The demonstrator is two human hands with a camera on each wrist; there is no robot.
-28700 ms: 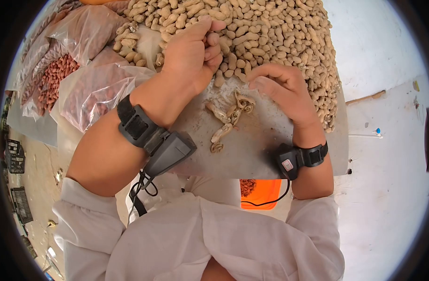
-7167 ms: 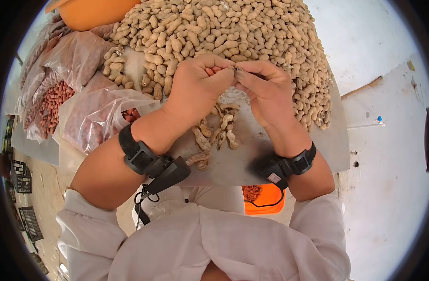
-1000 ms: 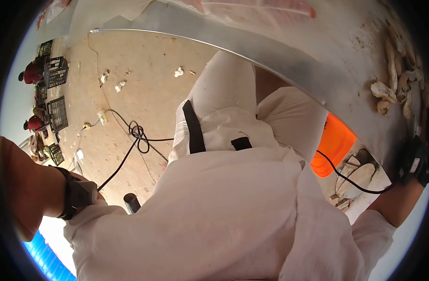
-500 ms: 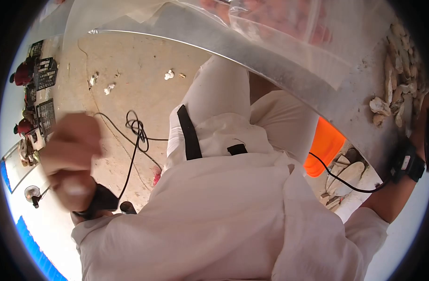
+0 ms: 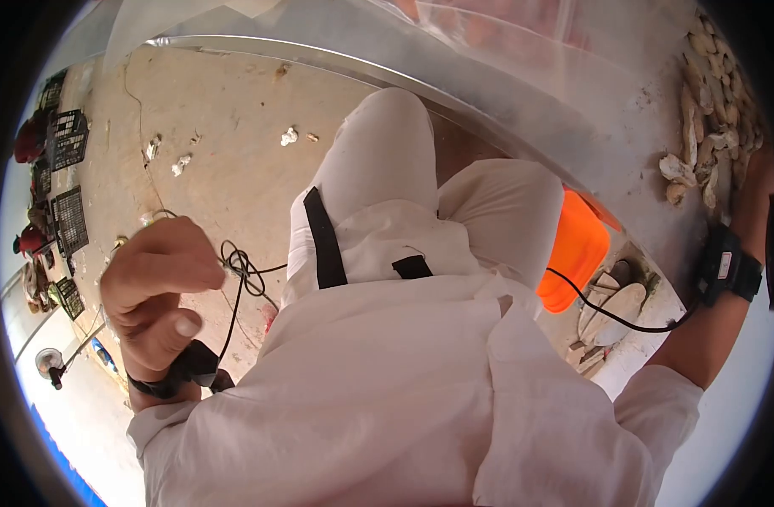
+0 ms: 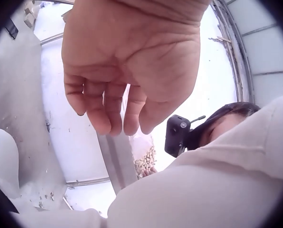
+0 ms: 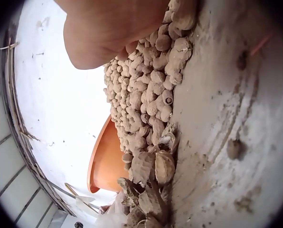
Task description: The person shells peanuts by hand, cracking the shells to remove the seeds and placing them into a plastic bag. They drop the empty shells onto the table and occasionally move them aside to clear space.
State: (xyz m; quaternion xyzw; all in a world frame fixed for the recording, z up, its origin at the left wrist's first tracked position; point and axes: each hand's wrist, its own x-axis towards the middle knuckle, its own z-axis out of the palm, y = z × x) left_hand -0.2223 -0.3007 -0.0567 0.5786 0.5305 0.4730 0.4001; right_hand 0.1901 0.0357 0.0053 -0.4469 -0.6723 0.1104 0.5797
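My left hand (image 5: 163, 287) is raised off the table, over the floor beside my left side, its fingers loosely bent. In the left wrist view nothing lies in the palm (image 6: 132, 61). My right hand (image 7: 113, 33) is by the heap of unshelled peanuts (image 7: 141, 90) on the table; its fingers are mostly hidden behind the palm, and I cannot tell whether they hold anything. Broken peanut shells (image 7: 153, 171) lie at the near end of that heap. In the head view, peanuts (image 5: 712, 118) show at the right edge.
A clear plastic bag (image 5: 522, 51) with reddish contents lies on the metal table (image 5: 640, 169). Below stands an orange container (image 5: 577, 253). A black cable (image 5: 247, 266) loops over the floor. Black crates (image 5: 68, 220) stand at left. An orange basin (image 7: 103, 156) is behind the peanuts.
Several seconds ago both hands met over the peanuts. The head view has since turned left. Over the last second the left hand has swung up and inward from the left edge.
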